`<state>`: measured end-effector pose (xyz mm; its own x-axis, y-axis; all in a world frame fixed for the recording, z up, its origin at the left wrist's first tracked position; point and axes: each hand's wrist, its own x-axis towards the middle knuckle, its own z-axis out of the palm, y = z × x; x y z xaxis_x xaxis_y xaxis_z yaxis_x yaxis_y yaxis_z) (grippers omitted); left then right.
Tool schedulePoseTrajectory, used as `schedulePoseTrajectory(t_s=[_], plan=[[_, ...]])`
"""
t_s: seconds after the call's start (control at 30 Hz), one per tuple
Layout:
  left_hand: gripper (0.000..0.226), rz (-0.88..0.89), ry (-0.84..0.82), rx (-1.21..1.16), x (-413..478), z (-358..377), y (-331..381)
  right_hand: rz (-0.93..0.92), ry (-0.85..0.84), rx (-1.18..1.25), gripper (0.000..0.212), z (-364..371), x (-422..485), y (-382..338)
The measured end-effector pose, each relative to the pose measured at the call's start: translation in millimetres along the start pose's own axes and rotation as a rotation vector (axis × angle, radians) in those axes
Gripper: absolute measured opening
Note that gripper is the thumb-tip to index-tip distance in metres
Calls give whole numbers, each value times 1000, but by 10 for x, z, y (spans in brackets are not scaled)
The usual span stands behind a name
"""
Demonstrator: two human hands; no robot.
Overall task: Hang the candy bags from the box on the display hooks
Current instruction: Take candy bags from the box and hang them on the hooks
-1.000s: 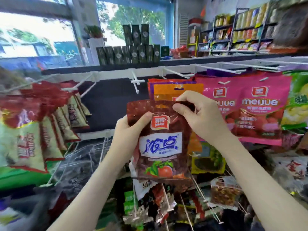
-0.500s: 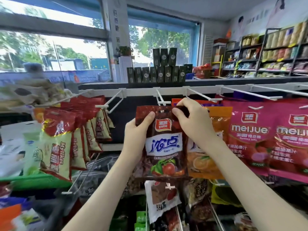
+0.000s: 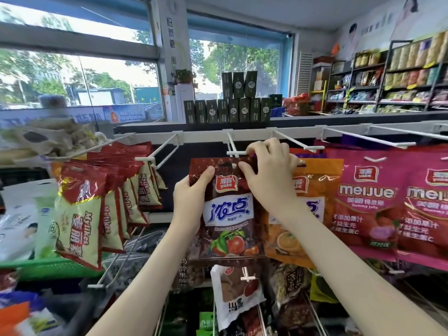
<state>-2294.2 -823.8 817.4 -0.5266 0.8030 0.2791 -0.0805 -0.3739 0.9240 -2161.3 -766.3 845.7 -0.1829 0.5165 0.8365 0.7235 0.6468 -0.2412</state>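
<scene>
Head view: brown bag [image 3: 228, 209] just below the hook [image 3: 232, 146] tip, hang-hole raised toward it, likely for threading; left hand [image 3: 191, 197] grip clasps the bag's left edge, steadying; right hand [image 3: 264, 175] grip pinches its top beside the hole, guiding; orange bag [image 3: 312, 202] hangs right of the hook.

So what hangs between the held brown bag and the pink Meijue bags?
An orange candy bag, partly behind the right hand pinching the brown bag; head view.
</scene>
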Motion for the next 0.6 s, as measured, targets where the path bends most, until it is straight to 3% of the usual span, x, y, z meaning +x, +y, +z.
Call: schedulePoseTrajectory(t_s=[0.1,0.2,0.3,0.5,0.6], plan=[[19,17,18,31,100,8,0,-72,92,-77,42,58,-62,-50],[19,39,26,70,204,7,-14,-135,68,-129,44,136,-197,-116],[19,59,37,110,307,9,-54,-130,-11,-170,44,216,-299,-131],[19,153,47,191,498,12,-92,-150,-280,-240,71,222,-336,-131],[21,211,81,251,534,56,-160,-151,-319,-272,74,270,-320,-125]])
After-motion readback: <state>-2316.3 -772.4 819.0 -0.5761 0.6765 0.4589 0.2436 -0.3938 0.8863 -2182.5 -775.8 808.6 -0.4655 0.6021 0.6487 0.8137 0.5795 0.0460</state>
